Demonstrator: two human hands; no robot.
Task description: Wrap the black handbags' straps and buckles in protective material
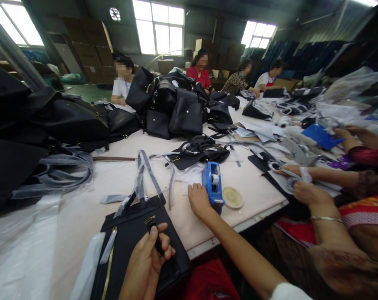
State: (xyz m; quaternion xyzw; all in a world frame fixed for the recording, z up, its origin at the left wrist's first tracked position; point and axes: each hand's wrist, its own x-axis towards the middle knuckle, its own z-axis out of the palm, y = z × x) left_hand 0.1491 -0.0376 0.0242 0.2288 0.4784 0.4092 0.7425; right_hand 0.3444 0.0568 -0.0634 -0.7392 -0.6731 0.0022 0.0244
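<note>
A black handbag (131, 237) lies at the table's front edge, with a gold zipper and wrapped straps stretching away from it. My left hand (150, 254) pinches the bag's short black strap tab (157, 241), just below a gold-coloured metal fitting (150, 221). To the right, my right hand (199, 200) rests beside a blue tape dispenser (213, 183), its fingers curled down at the edge of some white paper (189, 175). Whatever those fingertips hold, if anything, is hidden. A shallow round dish (232, 197) sits right of the dispenser.
Piled black bags (185, 110) stand across the table, with more bags (67, 116) at the left. Another bag (201, 152) lies behind the dispenser. A co-worker's hands (310, 191) work close by on the right. White plastic sheeting (26, 246) covers the left front.
</note>
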